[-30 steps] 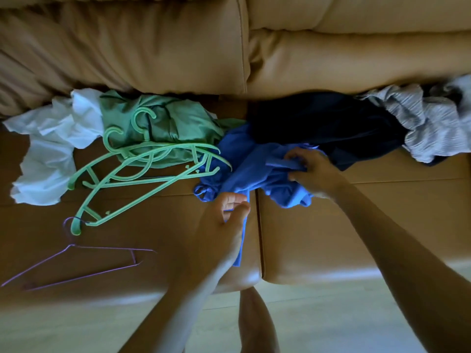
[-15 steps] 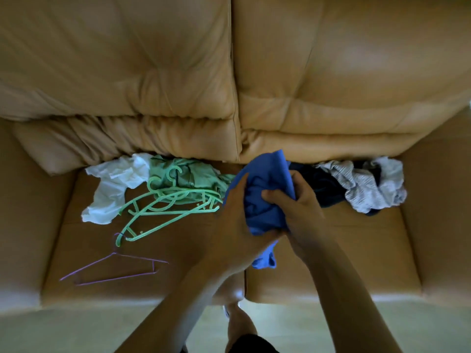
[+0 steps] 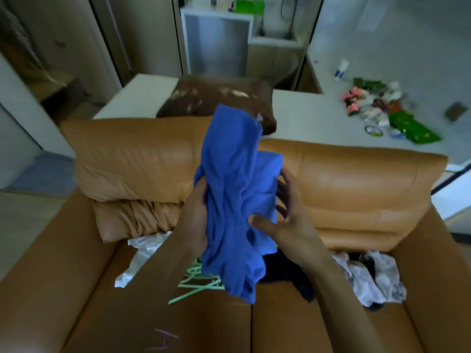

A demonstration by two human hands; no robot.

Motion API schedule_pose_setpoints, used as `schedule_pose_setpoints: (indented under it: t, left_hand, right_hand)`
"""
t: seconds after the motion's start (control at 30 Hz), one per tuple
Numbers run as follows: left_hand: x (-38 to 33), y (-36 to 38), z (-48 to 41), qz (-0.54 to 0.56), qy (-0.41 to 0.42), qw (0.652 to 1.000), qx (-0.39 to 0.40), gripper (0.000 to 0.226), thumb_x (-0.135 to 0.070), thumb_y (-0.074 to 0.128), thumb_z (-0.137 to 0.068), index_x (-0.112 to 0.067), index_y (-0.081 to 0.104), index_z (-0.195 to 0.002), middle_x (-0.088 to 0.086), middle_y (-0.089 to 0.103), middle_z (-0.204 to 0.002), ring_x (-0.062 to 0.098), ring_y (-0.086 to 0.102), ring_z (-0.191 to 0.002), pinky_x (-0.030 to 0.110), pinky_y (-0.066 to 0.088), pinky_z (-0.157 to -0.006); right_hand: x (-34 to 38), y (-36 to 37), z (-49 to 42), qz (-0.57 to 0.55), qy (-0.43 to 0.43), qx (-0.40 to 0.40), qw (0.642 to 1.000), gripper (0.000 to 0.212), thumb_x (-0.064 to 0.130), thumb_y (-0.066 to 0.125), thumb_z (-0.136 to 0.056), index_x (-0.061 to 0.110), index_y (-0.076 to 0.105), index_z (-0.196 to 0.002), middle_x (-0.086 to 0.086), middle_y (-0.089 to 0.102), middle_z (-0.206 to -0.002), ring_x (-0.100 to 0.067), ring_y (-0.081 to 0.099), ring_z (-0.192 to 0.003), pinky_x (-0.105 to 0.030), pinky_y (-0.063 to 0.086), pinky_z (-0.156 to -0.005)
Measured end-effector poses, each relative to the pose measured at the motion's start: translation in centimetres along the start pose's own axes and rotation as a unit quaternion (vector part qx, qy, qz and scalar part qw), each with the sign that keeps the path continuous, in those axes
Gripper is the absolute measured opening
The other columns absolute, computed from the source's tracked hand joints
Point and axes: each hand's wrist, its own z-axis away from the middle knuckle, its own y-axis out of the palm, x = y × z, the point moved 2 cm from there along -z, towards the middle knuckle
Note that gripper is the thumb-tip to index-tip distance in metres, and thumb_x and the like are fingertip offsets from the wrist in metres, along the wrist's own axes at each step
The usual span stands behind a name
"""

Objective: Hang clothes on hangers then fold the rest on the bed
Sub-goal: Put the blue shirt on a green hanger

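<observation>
A bunched blue garment [image 3: 237, 200] hangs in the air above the tan sofa seat [image 3: 76, 289]. My left hand [image 3: 196, 212] grips its left side. My right hand [image 3: 285, 215] holds its right side, thumb pressed into the cloth and fingers spread behind it. Green plastic hangers [image 3: 198, 284] lie on the seat below, partly hidden by my left arm and the garment. A thin purple hanger [image 3: 163, 338] shows near the seat's front. On the seat also lie a white garment [image 3: 142, 256], a dark navy one [image 3: 288, 271] and a grey-white one [image 3: 374, 278].
A brown pillow [image 3: 216, 98] sits on the white ledge behind the sofa back [image 3: 356, 179]. Small packets and a cup [image 3: 341, 70] are scattered on the white counter [image 3: 331, 118] at the right. A tan cushion [image 3: 132, 220] leans at the back left of the seat.
Both hands have lifted the blue garment off the seat and up to chest height. The view has tilted up, so the room behind the sofa now shows.
</observation>
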Motion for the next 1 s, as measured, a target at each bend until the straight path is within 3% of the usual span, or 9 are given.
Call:
schedule_pose_setpoints:
  t: [0.07,0.17,0.33,0.4,0.57,0.67,0.8,0.9,1.0]
  left_hand:
    - [-2.6,1.0,0.5,0.018,0.013,0.999,0.031,0.046,-0.036,0.039,-0.102,-0.015,0.075,-0.084,0.003,0.071,-0.073,0.015,0.068,-0.062,0.025,0.057,-0.056]
    - [-6.4,2.1,1.2,-0.068,0.029,0.997,0.009,0.056,-0.033,0.026,-0.108,-0.008,0.076,-0.099,0.001,0.073,-0.086,0.017,0.067,-0.061,0.022,0.054,-0.059]
    - [-11.5,2.2,3.0,-0.142,0.062,0.984,0.09,0.053,-0.062,0.048,-0.084,-0.023,0.08,-0.103,0.002,0.074,-0.116,0.014,0.073,-0.097,0.028,0.061,-0.076]
    - [-12.9,1.6,2.8,-0.242,0.106,0.96,0.097,0.05,-0.048,0.069,-0.083,-0.027,0.063,-0.128,-0.004,0.065,-0.132,0.009,0.069,-0.108,0.024,0.059,-0.08]
    - [-14.4,2.1,2.5,-0.512,0.166,0.84,0.067,0.119,-0.05,0.087,-0.056,-0.038,0.02,-0.154,-0.02,0.037,-0.144,0.002,0.044,-0.128,0.021,0.046,-0.093]
    - [-14.5,3.4,2.4,-0.557,0.231,0.789,0.116,0.095,-0.033,0.091,-0.065,-0.03,0.035,-0.142,-0.028,0.045,-0.131,-0.022,0.047,-0.112,0.007,0.042,-0.091]
    - [-16.7,3.7,1.6,-0.581,0.313,0.745,0.096,0.045,-0.026,0.082,-0.078,-0.014,0.064,-0.119,-0.004,0.071,-0.112,0.004,0.066,-0.101,0.03,0.055,-0.088]
    - [-19.1,4.5,2.1,-0.519,0.304,0.795,0.081,0.026,-0.021,0.068,-0.087,0.0,0.069,-0.103,0.017,0.074,-0.098,0.022,0.07,-0.088,0.035,0.052,-0.08]
    - [-21.1,5.7,3.2,-0.409,0.257,0.874,0.055,0.018,-0.022,0.059,-0.098,-0.008,0.071,-0.097,0.004,0.075,-0.089,0.018,0.071,-0.083,0.03,0.051,-0.076]
  right_hand:
    - [1.8,0.9,-1.3,-0.004,-0.028,0.006,1.0,0.097,0.021,0.083,-0.081,0.038,0.022,-0.155,0.0,0.045,-0.153,-0.013,0.049,-0.137,-0.031,0.046,-0.108]
    - [4.5,1.6,-3.3,-0.077,-0.022,-0.024,0.997,0.065,0.008,0.075,-0.088,0.033,0.043,-0.139,-0.012,0.069,-0.123,-0.023,0.069,-0.11,-0.041,0.058,-0.089]
    - [8.4,1.5,-5.6,-0.08,-0.033,-0.061,0.994,0.007,0.017,0.064,-0.098,0.022,0.065,-0.102,-0.011,0.074,-0.096,-0.02,0.07,-0.087,-0.036,0.056,-0.076]
    - [9.8,1.8,-6.4,-0.064,-0.048,-0.067,0.995,0.01,0.025,0.063,-0.097,0.028,0.064,-0.087,-0.02,0.068,-0.094,-0.022,0.064,-0.085,-0.036,0.05,-0.077]
    - [13.2,3.3,-7.5,-0.049,-0.1,-0.047,0.993,0.016,0.02,0.057,-0.098,0.022,0.058,-0.082,-0.011,0.055,-0.079,-0.023,0.047,-0.077,-0.038,0.038,-0.072]
    - [15.3,4.0,-7.7,-0.035,-0.13,-0.028,0.99,0.019,0.017,0.054,-0.103,0.018,0.055,-0.084,-0.013,0.049,-0.076,-0.023,0.041,-0.075,-0.033,0.037,-0.066]
    - [17.9,3.6,-7.8,-0.034,-0.16,-0.029,0.986,0.016,0.017,0.055,-0.102,0.018,0.055,-0.086,-0.014,0.05,-0.082,-0.02,0.044,-0.078,-0.029,0.038,-0.067]
    - [18.3,2.7,-7.9,-0.042,-0.151,-0.06,0.986,0.014,0.008,0.053,-0.102,0.015,0.055,-0.09,-0.008,0.053,-0.087,-0.017,0.047,-0.082,-0.025,0.038,-0.068]
    - [18.0,2.6,-7.6,-0.049,-0.132,-0.063,0.988,0.01,0.005,0.053,-0.101,0.013,0.055,-0.096,-0.004,0.057,-0.092,-0.014,0.053,-0.086,-0.02,0.043,-0.07]
